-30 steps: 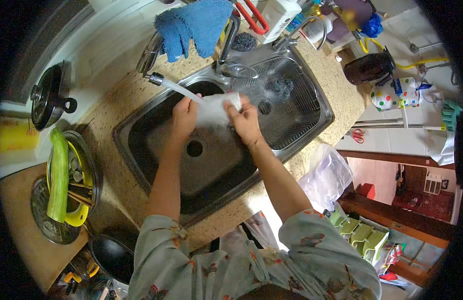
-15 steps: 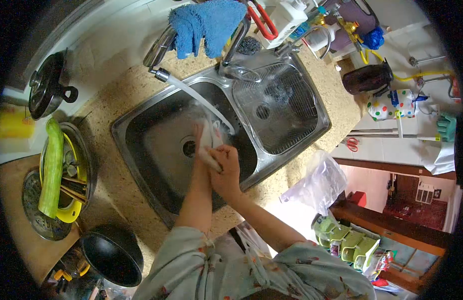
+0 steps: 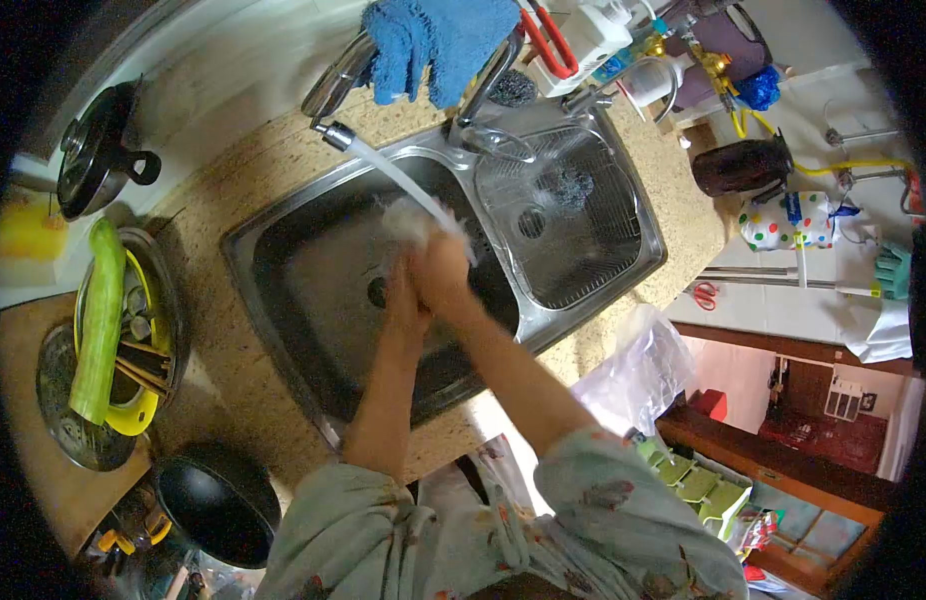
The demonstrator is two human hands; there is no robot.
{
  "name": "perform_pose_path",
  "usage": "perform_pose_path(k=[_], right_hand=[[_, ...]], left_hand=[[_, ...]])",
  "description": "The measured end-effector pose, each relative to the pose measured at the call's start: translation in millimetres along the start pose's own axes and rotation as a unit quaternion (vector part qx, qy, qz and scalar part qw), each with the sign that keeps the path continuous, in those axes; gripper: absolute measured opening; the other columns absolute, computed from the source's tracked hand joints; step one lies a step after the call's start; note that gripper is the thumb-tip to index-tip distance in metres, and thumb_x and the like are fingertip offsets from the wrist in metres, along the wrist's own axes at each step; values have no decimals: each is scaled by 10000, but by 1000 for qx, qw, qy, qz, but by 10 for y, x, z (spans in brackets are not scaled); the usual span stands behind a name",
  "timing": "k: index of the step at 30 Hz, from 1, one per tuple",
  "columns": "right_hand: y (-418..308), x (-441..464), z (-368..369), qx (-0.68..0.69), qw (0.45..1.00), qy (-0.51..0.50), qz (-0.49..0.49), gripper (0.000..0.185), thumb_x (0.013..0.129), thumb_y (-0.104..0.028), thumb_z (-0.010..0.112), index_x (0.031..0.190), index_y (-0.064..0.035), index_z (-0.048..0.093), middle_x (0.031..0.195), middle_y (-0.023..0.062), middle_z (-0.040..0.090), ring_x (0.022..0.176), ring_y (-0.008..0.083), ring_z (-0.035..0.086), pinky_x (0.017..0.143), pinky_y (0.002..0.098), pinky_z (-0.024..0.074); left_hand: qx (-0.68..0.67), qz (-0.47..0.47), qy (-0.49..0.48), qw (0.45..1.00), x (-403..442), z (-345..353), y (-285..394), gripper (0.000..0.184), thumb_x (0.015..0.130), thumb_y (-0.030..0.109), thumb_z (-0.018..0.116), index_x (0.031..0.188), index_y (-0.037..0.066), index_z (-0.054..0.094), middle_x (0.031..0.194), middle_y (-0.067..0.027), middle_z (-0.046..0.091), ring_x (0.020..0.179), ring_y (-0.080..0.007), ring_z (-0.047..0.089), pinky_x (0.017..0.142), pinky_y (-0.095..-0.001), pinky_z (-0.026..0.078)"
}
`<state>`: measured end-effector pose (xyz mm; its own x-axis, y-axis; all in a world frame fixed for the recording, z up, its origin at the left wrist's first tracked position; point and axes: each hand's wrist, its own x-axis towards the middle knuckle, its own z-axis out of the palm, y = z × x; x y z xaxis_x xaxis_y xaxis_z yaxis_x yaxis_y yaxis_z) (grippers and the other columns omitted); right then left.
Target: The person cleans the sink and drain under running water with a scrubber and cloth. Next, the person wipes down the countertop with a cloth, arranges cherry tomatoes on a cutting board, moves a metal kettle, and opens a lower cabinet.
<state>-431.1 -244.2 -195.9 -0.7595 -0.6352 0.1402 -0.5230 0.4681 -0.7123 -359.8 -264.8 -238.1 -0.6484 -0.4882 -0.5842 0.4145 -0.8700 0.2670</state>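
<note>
Both my hands are together over the left basin of the steel sink (image 3: 283,350), under running water (image 3: 398,178) from the tap (image 3: 335,132). Between them is a wet, whitish cloth (image 3: 408,220), now mostly a blur of fabric and splash. My right hand (image 3: 445,268) is closed round the cloth from the right. My left hand (image 3: 407,290) presses against it from the left, its fingers partly hidden and smeared by motion. Below the hands, the drain (image 3: 378,292) shows in part.
A wire rack (image 3: 593,250) sits in the right basin. A blue towel (image 3: 433,45) hangs over the tap. At left, a peeled green gourd (image 3: 101,325) lies across a yellow-rimmed basket, near a black wok (image 3: 218,505). A clear plastic bag (image 3: 638,365) lies at the right counter edge.
My hands and the cloth have moved up the basin, closer under the water stream. The cloth, draped and visible before, is now bunched and blurred. The view has shifted slightly.
</note>
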Motion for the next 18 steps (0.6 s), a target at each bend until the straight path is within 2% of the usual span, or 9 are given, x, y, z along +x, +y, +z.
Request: perform_pose_path(k=[2,5,6,8,9,11,12,15,18], right_hand=[[34,179,46,169,946,-128,244,378,894,-255,552,1210,-49,573,1241,251,550,1142,410,544,941,431,456],[52,45,209,47,926,-221,301,337,941,-273,506,1195,-64,578,1251,212,526,1170,340,518,991,465,412],[-79,-296,425,-8,994,59,88,305,949,-262,467,1121,-55,609,1100,206,596,1031,342,587,868,444,467],[-170,-396,364,-70,930,334,-140,309,958,-251,427,1047,-46,640,948,200,665,891,343,656,746,423,521],[-86,-355,225,-145,931,253,-219,308,955,-248,428,1008,-39,648,895,172,675,846,332,659,716,407,517],[115,-144,97,-172,981,1,-86,289,936,-235,451,988,-46,664,922,160,679,894,325,650,749,384,503],[377,70,186,-111,972,-163,124,271,919,-224,473,1006,-61,671,1002,176,673,986,329,638,812,378,492],[669,268,-54,10,993,18,115,146,882,-82,561,963,27,614,797,189,648,686,197,590,663,365,482],[574,327,-300,25,982,66,174,201,908,-135,576,1018,29,611,828,158,656,725,150,576,668,342,479]], left_hand=[[69,3,7,998,76,-145,13,502,956,479,487,1276,92,499,1200,-60,578,1095,-225,563,915,-385,481],[112,15,-56,992,226,-316,153,478,966,453,483,1285,97,502,1211,-60,577,1109,-214,558,926,-382,471],[90,31,-108,990,241,-326,146,456,970,431,484,1284,99,508,1210,-60,580,1106,-207,561,927,-379,470],[89,25,-108,990,199,-168,89,453,967,428,490,1279,100,512,1208,-61,580,1105,-207,562,926,-378,470],[94,24,-101,990,172,-111,75,450,964,426,497,1275,101,516,1206,-62,581,1103,-208,562,925,-377,470],[108,24,-79,991,36,-19,99,444,958,422,509,1266,103,524,1203,-64,582,1101,-208,563,924,-375,470],[118,26,-68,990,-5,-15,130,441,955,420,515,1262,104,528,1201,-65,582,1100,-209,564,924,-374,470],[117,6,-61,991,69,-102,178,438,947,414,529,1255,101,534,1193,-70,587,1102,-217,562,898,-378,485],[158,88,2,984,342,-461,111,439,945,413,533,1234,82,543,1176,-83,592,1068,-231,577,874,-385,496]])
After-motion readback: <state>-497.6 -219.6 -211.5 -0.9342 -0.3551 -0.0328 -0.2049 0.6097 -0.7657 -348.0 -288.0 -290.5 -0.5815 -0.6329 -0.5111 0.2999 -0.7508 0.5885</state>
